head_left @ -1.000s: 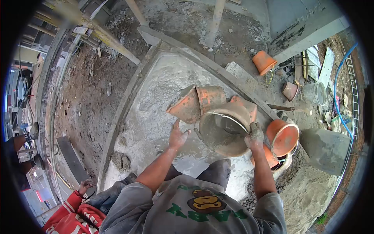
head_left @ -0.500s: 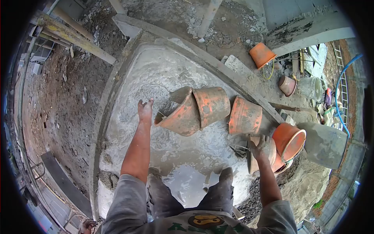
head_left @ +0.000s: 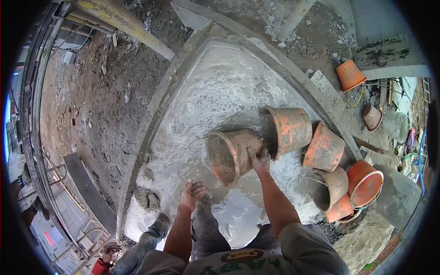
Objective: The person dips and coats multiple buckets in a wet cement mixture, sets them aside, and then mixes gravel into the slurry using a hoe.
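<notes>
A mortar-stained orange bucket point(head_left: 245, 149) lies on its side in the middle of the wet grey slab, its mouth facing left. My right hand point(head_left: 260, 160) rests on its outer wall near the base, fingers spread. Below the bucket's mouth, my left hand point(head_left: 192, 195) is raised with fingers apart, close to the lower end of the thin wire handle point(head_left: 179, 160). Just right of this bucket lies a second stained bucket point(head_left: 293, 130), and a third point(head_left: 324, 149) sits beyond it.
A grey-coated bucket point(head_left: 337, 183) and a bright orange bucket point(head_left: 364, 183) stand at the right, beside a large grey tub point(head_left: 396, 195). Concrete edges point(head_left: 158, 114) border the slab. At the lower left is another person's hand point(head_left: 110, 251) in a red sleeve. Scaffold pipes point(head_left: 39, 114) run along the left.
My right hand has left the grey-coated bucket and now touches the middle one. My left hand has come down and nearer to me. The middle bucket is now separated from its neighbour, and the view has shifted.
</notes>
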Motion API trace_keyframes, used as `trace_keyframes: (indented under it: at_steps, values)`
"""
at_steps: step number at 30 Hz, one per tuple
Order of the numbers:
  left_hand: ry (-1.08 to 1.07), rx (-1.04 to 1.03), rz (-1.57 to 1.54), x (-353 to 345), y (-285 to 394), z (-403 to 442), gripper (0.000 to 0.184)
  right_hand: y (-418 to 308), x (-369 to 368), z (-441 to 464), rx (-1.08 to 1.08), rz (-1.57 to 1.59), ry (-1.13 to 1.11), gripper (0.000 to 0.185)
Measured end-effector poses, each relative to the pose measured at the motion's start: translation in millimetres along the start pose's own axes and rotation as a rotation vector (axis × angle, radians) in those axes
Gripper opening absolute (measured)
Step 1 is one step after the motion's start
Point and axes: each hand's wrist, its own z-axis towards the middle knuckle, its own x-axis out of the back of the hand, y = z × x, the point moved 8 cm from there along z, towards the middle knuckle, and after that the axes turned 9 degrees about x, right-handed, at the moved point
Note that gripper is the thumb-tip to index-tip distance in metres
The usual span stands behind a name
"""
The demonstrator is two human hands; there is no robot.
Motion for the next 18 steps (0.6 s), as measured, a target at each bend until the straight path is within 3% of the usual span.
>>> trace_keyframes:
  at_steps: [2, 4, 5, 8, 9, 11, 15, 18]
  values:
    - [0.086, 0.079, -0.085, 32, -6, 9, 0.064, -19, -26, 17, 0.088, -0.002, -0.114, 0.089]
    - [0.163, 0.070, -0.102, 57, 1, 42, 0.066, -19, -65, 40, -0.007, -0.159, -0.350, 0.090]
    - [0.216, -0.034, -0.147, 64, 11, 57, 0.065, -22, -86, 43, -0.062, -0.238, -0.454, 0.090]
    - [0.324, -0.219, 0.119, 13, 69, 51, 0.058, -57, -114, 21, -0.097, -0.380, -0.624, 0.086]
    - [0.197, -0.161, -0.056, -8, 61, 58, 0.056, -93, -107, 4, -0.099, -0.438, -0.656, 0.085]
    - [0.061, -0.164, -0.285, -43, 48, 54, 0.055, -114, -105, 6, 0.146, -0.679, -0.299, 0.081]
    - [0.018, -0.340, -0.396, -99, 64, -13, 0.055, -120, -69, 26, 0.430, -0.577, -0.110, 0.053]
    - [-0.125, -0.371, -0.413, -131, 102, -30, 0.053, -210, 10, 21, 0.708, -0.446, 0.207, 0.040]
